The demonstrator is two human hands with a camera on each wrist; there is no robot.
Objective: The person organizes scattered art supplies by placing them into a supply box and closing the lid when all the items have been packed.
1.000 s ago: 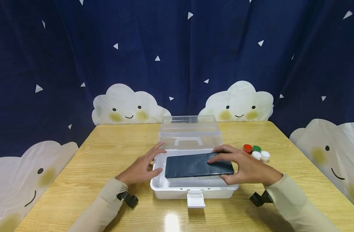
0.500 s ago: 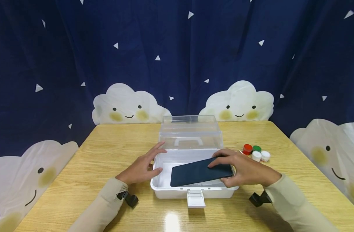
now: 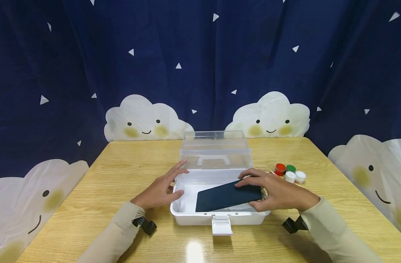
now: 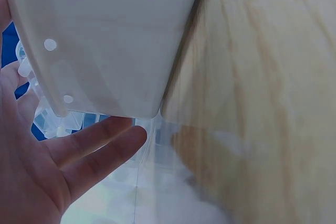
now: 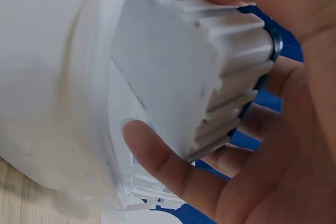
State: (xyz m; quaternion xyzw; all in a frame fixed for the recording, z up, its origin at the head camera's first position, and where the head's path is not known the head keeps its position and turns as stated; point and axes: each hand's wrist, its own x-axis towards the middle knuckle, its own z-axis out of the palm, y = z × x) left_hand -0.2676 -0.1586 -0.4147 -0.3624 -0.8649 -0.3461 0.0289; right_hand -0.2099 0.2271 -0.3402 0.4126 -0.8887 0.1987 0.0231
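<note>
A white plastic storage box (image 3: 200, 219) stands on the table with its clear lid (image 3: 216, 160) raised at the back. Inside it, a flat dark rectangular case (image 3: 220, 197) lies at a slant, left end nearer the front wall. My right hand (image 3: 276, 190) grips the case's right end, thumb at the front, fingers over the top. From the right wrist, the case (image 5: 168, 61) shows a pale underside and ridged pale edge. My left hand (image 3: 159, 191) is at the box's left end, thumb by the rim; in the left wrist view its fingers (image 4: 100, 158) extend straight past the wall.
Small jars with red (image 3: 280, 168), green (image 3: 290, 168) and white (image 3: 289, 176) lids stand on the table right of the box, beyond my right hand. The box's white front latch (image 3: 222, 227) hangs down. A dark blue curtain (image 3: 200, 73) closes off the back.
The dark case has turned and sunk lower into the box, its left end swinging toward the front wall and slightly right. My right hand keeps its grip; the left hand stays put.
</note>
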